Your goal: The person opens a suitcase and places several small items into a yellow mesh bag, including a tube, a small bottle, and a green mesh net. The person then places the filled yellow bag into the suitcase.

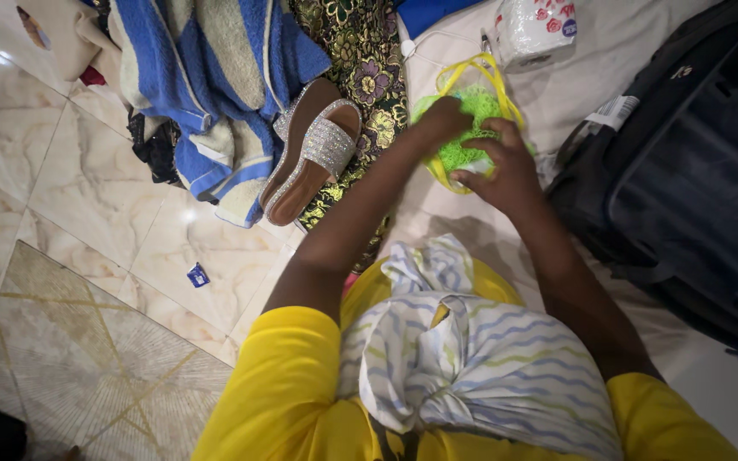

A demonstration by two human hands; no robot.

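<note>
A clear pouch with yellow trim point(471, 68) lies on a white sheet point(574, 94), holding a bright green mesh item point(463, 154). My left hand point(439, 119) is pushed into the pouch's left side, fingers closed on the green mesh. My right hand point(501, 166) grips the pouch's lower right edge, thumb and fingers pinching the yellow trim and mesh. A striped white, blue and green cloth point(471, 350) is tied in a knot over my yellow top.
A black suitcase point(685, 188) lies open at the right. A glittery sandal point(309, 158) rests on a blue striped towel point(207, 77) and patterned fabric point(369, 77). A white wrapped pack point(535, 30) sits at the top. Marble floor tiles point(70, 171) spread left.
</note>
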